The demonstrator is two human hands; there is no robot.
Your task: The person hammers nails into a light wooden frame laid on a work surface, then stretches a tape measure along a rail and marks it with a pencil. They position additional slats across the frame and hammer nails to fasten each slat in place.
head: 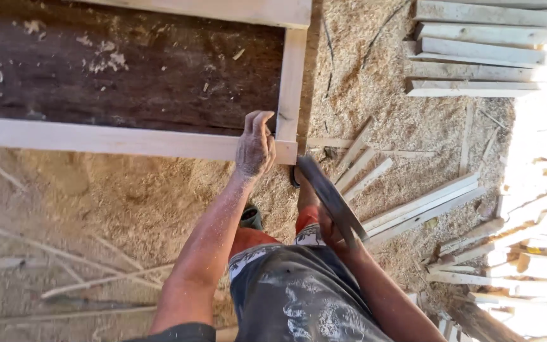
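The person's left hand (255, 145), dusted with sawdust, is closing over the lower right corner of a pale rectangular frame of planed timber rails (128, 140), just left of the picture's centre. The fingers are curling over the long bottom rail where the short upright rail (291, 88) meets it, so the hand is gripping the joint itself. Judging from that grip, the hand is steadying the frame at the point where the two rails are fastened, which keeps the corner from shifting.

The right hand (335, 237), lower and right of centre, is closing around the handle end of a long, dark, flat-bladed metal tool (327, 193). The blade is angling up and to the left, its tip ending just below the frame's corner and near the left hand, apart from the wood. What kind of tool it is cannot be told for certain.

The frame is lying across a dark, worn wooden slab (128, 69) in the upper left, which is serving as a raised bed for it. Sawdust and shavings (134, 196) are covering the ground. Stacked pale planks (482, 50) are lying at upper right, and loose offcut strips (413, 209) are fanning out at right, all well apart from the hands. The person's grey paint-marked shorts (299, 297) are filling the bottom centre.
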